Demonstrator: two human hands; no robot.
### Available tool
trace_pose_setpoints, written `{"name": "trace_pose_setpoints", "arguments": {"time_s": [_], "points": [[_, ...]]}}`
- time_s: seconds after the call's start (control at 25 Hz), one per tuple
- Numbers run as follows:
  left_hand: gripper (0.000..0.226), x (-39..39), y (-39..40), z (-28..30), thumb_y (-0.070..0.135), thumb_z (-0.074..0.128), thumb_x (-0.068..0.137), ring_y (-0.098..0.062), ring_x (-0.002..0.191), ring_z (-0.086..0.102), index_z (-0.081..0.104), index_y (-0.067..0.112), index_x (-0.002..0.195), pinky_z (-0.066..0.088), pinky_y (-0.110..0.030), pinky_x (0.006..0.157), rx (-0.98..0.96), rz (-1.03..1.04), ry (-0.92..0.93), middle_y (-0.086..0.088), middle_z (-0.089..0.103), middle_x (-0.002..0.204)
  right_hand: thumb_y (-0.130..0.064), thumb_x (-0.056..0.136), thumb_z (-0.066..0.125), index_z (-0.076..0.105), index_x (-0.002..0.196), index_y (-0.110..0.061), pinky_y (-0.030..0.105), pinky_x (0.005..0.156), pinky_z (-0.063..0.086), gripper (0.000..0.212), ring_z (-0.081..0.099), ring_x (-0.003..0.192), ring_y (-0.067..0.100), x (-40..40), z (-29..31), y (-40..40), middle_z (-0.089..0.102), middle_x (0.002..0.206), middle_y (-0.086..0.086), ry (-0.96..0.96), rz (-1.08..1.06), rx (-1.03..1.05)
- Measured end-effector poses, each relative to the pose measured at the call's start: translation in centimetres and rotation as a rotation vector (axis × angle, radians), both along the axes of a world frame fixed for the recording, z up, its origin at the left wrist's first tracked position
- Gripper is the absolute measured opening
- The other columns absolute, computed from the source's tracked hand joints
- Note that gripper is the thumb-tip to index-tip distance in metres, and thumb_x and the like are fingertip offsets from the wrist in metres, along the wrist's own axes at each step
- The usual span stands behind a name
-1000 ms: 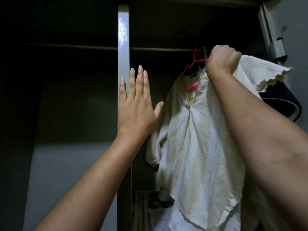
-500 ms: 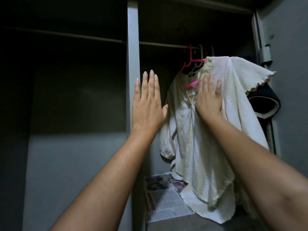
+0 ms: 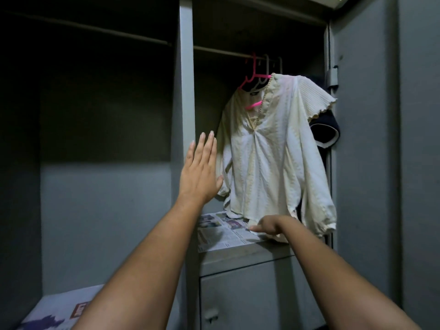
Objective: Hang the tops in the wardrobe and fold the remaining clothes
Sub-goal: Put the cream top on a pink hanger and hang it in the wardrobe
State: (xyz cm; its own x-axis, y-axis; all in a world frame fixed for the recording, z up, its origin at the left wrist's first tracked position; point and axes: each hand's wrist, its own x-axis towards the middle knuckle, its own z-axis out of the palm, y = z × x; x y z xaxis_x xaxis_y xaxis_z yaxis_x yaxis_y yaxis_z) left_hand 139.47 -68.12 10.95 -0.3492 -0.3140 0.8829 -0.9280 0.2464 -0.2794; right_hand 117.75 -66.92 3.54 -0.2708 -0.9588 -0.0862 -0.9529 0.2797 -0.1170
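Two bare forearms enter from the lower edge of the head view, with no sleeve visible on either one. The left hand carries no ring, watch or glove; its nails are short and unpainted (visible at the tips of the fingers). The right hand is likewise uncovered, with the wrist behind its fingers bare.

The right hand has dropped from the cream top collar to, it seems, its hem
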Motion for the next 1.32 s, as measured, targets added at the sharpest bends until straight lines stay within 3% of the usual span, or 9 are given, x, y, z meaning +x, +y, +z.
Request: {"name": "trace_pose_setpoints", "arguments": {"time_s": [0.16,0.32,0.56,0.64,1.04,1.12,1.2,1.24,1.32], "points": [[0.090,1.4,3.3,-1.3,0.047,0.049,0.091,-0.021,0.145,-0.018,-0.006,0.009,0.151,-0.003,-0.036,0.120,0.178,-0.201,0.093,-0.004,-0.020,0.158,-0.055,0.099,0.028,0.038,0.143,0.000,0.037,0.112,0.024,0.071,0.031,0.140,0.029,1.9,2.3,5.2,0.031,0.153,0.016,-0.307,0.139,-0.251],[0.089,2.5,7.6,-5.2,0.046,0.050,0.093,-0.019,0.146,-0.016,-0.008,0.011,0.152,-0.002,-0.037,0.120,0.348,-0.233,0.252,0.001,-0.019,0.158,-0.059,0.095,0.035,0.015,0.152,-0.006,0.040,0.116,0.017,0.081,0.019,0.145,0.028,2.3,0.1,10.5,0.015,0.159,0.012,-0.554,0.125,-0.381],[0.078,2.8,16.3,-11.4,0.053,0.042,0.095,-0.022,0.147,0.009,0.006,0.015,0.153,0.011,-0.039,0.119,0.874,-0.654,0.915,-0.006,0.010,0.160,-0.055,0.096,0.037,-0.004,0.152,-0.017,0.037,0.114,0.018,0.080,0.019,0.144,0.026,2.8,-4.9,20.2,0.013,0.159,0.008,-0.949,0.048,-0.526],[0.075,3.2,19.5,-13.3,0.055,0.039,0.095,-0.022,0.146,0.015,0.008,0.018,0.153,0.014,-0.038,0.118,0.972,-0.702,1.028,-0.005,0.013,0.159,-0.055,0.097,0.036,-0.003,0.153,-0.016,0.039,0.113,0.020,0.078,0.022,0.143,0.028,2.8,-6.0,22.9,0.016,0.158,0.010,-1.003,0.011,-0.523],[0.068,-0.7,29.5,-12.5,0.052,0.031,0.099,-0.017,0.146,0.013,0.009,0.017,0.153,0.012,-0.032,0.116,1.186,-0.922,0.925,0.001,0.012,0.160,-0.058,0.096,0.032,0.002,0.153,-0.016,0.038,0.115,0.017,0.077,0.019,0.145,0.023,1.2,-6.3,37.0,0.014,0.159,0.007,-1.015,-0.124,-0.628],[0.065,-3.0,31.7,-12.1,0.048,0.029,0.101,-0.015,0.146,0.013,0.012,0.014,0.153,0.011,-0.030,0.115,1.232,-1.022,0.878,0.001,0.012,0.159,-0.064,0.093,0.032,0.010,0.152,-0.017,0.039,0.111,0.030,0.078,0.035,0.136,0.022,0.1,-6.7,40.7,0.031,0.151,0.003,-1.027,-0.197,-0.634],[0.062,-5.2,34.5,-12.2,0.045,0.028,0.102,-0.015,0.146,0.014,0.015,0.012,0.152,0.011,-0.030,0.116,1.297,-1.155,0.866,0.000,0.014,0.159,-0.068,0.090,0.033,0.023,0.147,-0.016,0.034,0.088,0.046,0.078,0.055,0.105,0.016,-0.3,-7.1,45.4,0.053,0.120,-0.005,-1.050,-0.257,-0.659],[0.061,-6.3,36.0,-12.5,0.043,0.028,0.102,-0.015,0.145,0.016,0.017,0.009,0.152,0.012,-0.030,0.117,1.329,-1.216,0.859,-0.002,0.016,0.159,-0.073,0.085,0.036,0.027,0.145,-0.016,0.036,0.087,0.048,0.083,0.058,0.103,0.018,-0.9,-7.6,47.6,0.056,0.118,-0.001,-1.057,-0.293,-0.680],[0.061,-8.5,39.1,-13.2,0.042,0.028,0.102,-0.016,0.145,0.018,0.019,0.007,0.151,0.012,-0.032,0.119,1.424,-1.290,0.815,-0.005,0.018,0.158,-0.089,0.066,0.042,0.029,0.145,-0.016,0.044,0.103,0.041,0.108,0.050,0.125,0.025,-1.8,-8.4,52.4,0.045,0.143,0.010,-1.035,-0.381,-0.685]]}}
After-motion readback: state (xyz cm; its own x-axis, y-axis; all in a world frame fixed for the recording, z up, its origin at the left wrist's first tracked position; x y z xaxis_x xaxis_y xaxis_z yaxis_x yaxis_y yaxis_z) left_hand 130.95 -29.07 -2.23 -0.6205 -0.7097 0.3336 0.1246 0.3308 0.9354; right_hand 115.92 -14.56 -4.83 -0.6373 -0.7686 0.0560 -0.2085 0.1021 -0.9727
